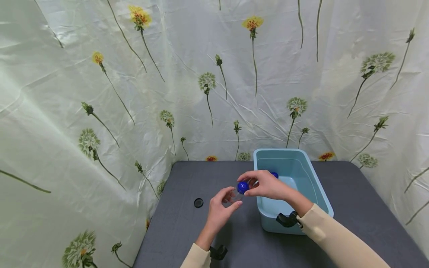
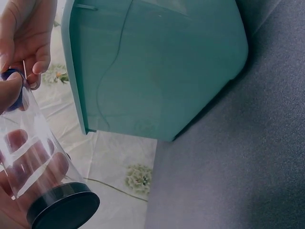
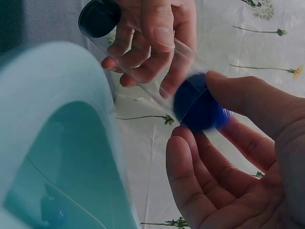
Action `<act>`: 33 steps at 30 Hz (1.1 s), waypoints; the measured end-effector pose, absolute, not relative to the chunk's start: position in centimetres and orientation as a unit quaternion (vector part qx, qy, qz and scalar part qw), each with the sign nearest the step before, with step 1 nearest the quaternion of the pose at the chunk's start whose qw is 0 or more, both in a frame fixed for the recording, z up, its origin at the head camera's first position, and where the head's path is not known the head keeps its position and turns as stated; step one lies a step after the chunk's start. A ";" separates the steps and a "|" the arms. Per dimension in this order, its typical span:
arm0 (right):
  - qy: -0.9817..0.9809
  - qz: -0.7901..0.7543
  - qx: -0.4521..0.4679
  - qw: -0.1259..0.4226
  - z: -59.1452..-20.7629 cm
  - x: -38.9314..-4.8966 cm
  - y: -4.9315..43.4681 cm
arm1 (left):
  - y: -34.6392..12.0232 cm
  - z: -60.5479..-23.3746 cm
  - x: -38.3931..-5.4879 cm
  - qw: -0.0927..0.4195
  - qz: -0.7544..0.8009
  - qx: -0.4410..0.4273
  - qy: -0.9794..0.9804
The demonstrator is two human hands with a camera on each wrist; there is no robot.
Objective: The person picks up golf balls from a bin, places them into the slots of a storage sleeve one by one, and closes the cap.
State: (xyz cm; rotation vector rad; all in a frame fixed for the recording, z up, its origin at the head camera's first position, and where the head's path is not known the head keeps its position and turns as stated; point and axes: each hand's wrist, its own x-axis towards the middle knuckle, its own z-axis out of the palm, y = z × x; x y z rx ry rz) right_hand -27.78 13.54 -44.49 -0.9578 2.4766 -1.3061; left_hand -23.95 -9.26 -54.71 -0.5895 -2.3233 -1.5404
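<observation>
My left hand [image 1: 219,210] grips a clear plastic tube [image 2: 42,121] with a black cap [image 2: 64,207] on its lower end. The tube is tilted, its other end towards my right hand [image 1: 266,184]. At that end is a shiny blue ball [image 1: 242,187], pinched between my right thumb and fingers. The right wrist view shows the ball partly within the tube's mouth. My right forearm reaches over the near part of a light blue bin [image 1: 318,186]. Inside the bin lies another blue ball [image 1: 275,174], partly hidden behind my right hand in the head view.
A loose black round cap [image 1: 198,203] lies on the dark grey table [image 1: 181,223], left of my left hand. The bin stands on the table's right half. Behind and to the left hangs a pale curtain [image 1: 187,41] printed with dandelions.
</observation>
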 end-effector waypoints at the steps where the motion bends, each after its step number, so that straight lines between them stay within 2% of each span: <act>1: 0.834 -0.438 -0.323 0.088 -44.5 -27.7 13.5 | -9.3 -54.7 -23.9 0.144 -0.535 -0.203 -0.807; 20: 0.838 -0.428 -0.328 0.083 -44.6 -28.0 13.9 | -9.8 -55.1 -23.7 0.124 -0.542 -0.196 -0.808; 33: 0.856 -0.407 -0.311 0.066 -42.2 -30.1 15.3 | -9.7 -55.4 -23.7 0.118 -0.544 -0.190 -0.809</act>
